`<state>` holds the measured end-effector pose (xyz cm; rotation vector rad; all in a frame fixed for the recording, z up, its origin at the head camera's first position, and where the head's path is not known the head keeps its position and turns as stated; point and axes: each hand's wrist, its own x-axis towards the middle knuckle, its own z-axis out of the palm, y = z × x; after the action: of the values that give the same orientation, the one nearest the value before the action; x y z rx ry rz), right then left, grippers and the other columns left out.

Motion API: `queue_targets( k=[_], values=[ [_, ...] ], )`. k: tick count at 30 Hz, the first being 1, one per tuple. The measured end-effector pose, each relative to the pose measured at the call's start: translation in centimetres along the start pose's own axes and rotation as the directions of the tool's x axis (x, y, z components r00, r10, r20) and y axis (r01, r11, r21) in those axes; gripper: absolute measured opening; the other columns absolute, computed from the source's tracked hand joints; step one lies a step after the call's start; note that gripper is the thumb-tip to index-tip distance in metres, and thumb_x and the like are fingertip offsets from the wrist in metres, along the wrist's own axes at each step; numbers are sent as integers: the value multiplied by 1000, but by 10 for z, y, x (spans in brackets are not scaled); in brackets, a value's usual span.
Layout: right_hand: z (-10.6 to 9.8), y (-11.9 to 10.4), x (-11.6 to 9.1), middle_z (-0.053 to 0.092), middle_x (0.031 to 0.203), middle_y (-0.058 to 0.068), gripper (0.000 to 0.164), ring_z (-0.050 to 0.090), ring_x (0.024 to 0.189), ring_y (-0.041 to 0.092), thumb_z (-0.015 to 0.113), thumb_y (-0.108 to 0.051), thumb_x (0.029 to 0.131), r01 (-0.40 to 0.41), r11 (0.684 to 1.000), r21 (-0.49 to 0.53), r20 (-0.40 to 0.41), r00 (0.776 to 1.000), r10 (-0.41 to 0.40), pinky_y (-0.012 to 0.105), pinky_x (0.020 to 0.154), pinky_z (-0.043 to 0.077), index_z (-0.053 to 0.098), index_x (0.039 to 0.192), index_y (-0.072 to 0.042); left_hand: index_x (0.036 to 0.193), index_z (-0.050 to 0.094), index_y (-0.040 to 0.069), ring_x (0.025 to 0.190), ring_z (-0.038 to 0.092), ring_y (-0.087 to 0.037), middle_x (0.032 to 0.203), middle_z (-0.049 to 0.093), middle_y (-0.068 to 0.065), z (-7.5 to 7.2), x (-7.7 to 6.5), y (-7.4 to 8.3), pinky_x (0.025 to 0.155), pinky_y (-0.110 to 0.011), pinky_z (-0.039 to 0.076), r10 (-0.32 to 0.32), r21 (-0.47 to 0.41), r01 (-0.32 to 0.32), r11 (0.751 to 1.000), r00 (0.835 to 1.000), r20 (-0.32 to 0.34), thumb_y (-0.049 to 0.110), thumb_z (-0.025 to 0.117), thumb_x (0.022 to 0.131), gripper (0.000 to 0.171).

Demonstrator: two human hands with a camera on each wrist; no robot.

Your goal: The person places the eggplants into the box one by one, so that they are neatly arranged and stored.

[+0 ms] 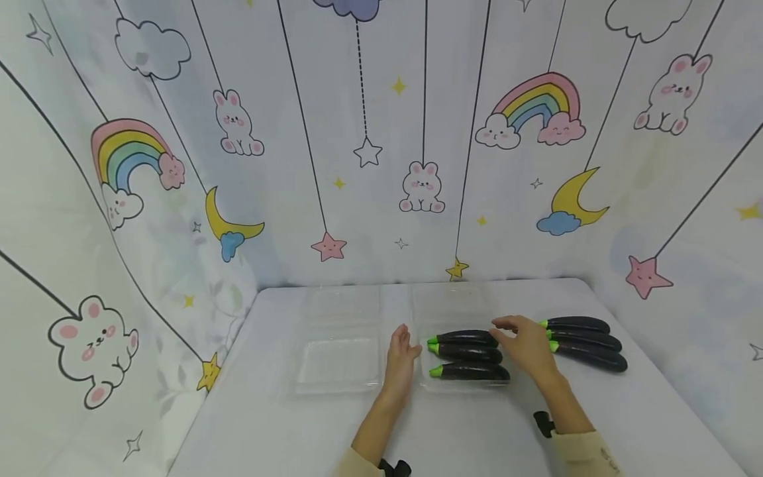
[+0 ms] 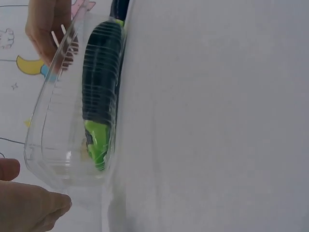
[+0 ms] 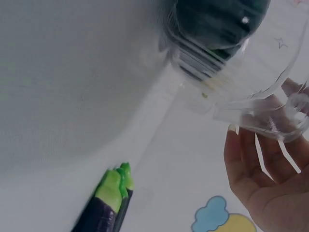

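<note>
Three dark eggplants [image 1: 467, 353] with green stem ends lie side by side in a see-through plastic box [image 1: 426, 381], its lid [image 1: 453, 301] folded back behind it. My left hand [image 1: 401, 363] is at the box's left end, fingers extended; in the left wrist view the left hand [image 2: 31, 205] is by the box's corner. At the right end is my right hand [image 1: 529, 349], spread by the rim. In the right wrist view the right hand [image 3: 270, 176] has its loosely bent fingers partly behind the plastic rim; whether they touch it I cannot tell.
A second see-through box [image 1: 338, 364] with its lid [image 1: 342, 305] folded back stands to the left. Three more eggplants [image 1: 587, 342] lie on the white table [image 1: 286, 437] at the right. Patterned cloth [image 1: 381, 218] hangs behind and at both sides.
</note>
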<state>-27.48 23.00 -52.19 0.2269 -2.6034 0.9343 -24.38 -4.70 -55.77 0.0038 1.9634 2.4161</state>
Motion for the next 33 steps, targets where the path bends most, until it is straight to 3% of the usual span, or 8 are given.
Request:
queue_targets(
  k=[10,15,20,24,27,33],
  values=[
    [-2,21,16,76,108,22,31,73,99,43,78,-22,95,-15,1000,-5,-25,1000,15,58,84,61,76,117,0,164,19,2,159,17,-37,171,19,-20,-10,22,6,128,-57,15,-47,16,47,999,999,16,18,55,104,72],
    [1,35,25,76,114,22,38,72,105,43,76,-30,96,-90,995,29,19,996,90,56,82,61,75,121,-1,164,20,3,158,20,-36,170,23,-19,-15,34,3,128,-56,18,-54,36,53,998,999,8,13,49,104,68],
    [4,45,32,73,122,22,48,70,113,42,71,-40,100,-202,974,106,73,978,195,50,87,61,72,126,0,164,17,0,158,20,-37,170,21,-21,-16,46,3,128,-54,20,-48,4,48,999,999,5,4,46,103,68],
    [6,51,37,70,129,24,56,69,117,41,63,-42,104,-287,933,216,164,953,255,35,87,62,63,138,3,163,18,-3,157,21,-38,169,22,-24,-13,54,3,128,-51,21,-38,-33,38,999,999,-7,0,47,102,68],
    [8,54,41,64,136,27,61,65,123,41,60,-39,107,-354,883,308,230,928,292,29,92,60,53,146,7,162,19,-4,157,21,-38,168,23,-25,-10,57,3,128,-50,23,-43,-54,42,998,999,-14,-3,46,101,67],
    [12,61,47,50,151,30,62,53,139,40,56,-28,109,-458,760,461,373,877,303,41,114,47,37,155,9,160,20,-9,156,22,-43,166,24,-30,-2,64,0,127,-50,25,-27,-95,23,995,999,-38,-10,44,97,68]
  ],
)
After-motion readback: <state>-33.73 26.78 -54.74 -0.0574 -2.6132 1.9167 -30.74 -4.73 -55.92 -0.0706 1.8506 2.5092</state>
